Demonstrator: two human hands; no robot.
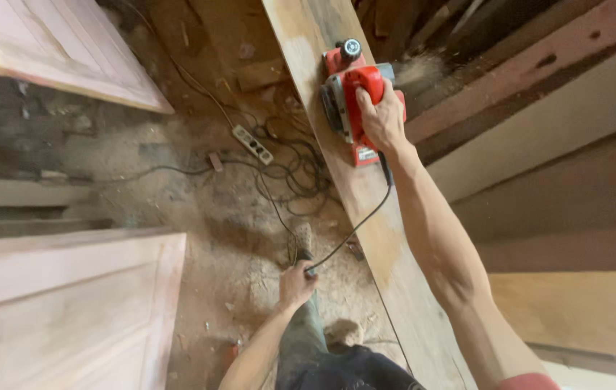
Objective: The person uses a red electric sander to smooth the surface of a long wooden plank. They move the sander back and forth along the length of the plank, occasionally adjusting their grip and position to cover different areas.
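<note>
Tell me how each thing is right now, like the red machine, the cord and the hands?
Red electric planer: flat on the plank, spraying sawdust.
Long plank: lying slanted, dusty.
Right hand: shut on the planer's handle.
Left hand: shut on the black cord.
Power strip: on the floor, cables plugged in.

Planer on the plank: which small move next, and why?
Probably keep pushing the red planer farther along the plank: the right hand grips its handle, chips are spraying at its far end, and plank remains ahead. The left hand holds the cord off the plank.
</note>
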